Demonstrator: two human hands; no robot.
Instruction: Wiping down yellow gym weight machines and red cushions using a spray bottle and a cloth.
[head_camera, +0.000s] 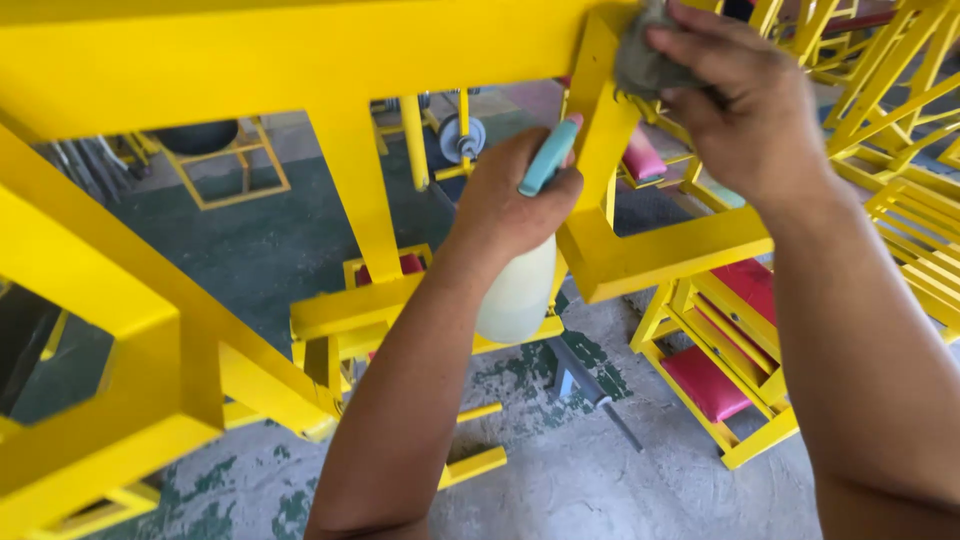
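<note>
Left hand (515, 195): fingers wrapped around a pale spray bottle (520, 285) with teal trigger, held below the yellow frame (300, 50).
Right hand (745, 110): fingers closed on a grey cloth (640, 60), pressed against the frame's upright.
Beyond: red-padded yellow benches (725, 340) on the floor.

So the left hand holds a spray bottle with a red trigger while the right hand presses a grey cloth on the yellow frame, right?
Not quite: the head view shows the spray bottle has a light blue trigger, not red. The left hand holds it, and the right hand presses the grey cloth on the yellow frame.
</note>
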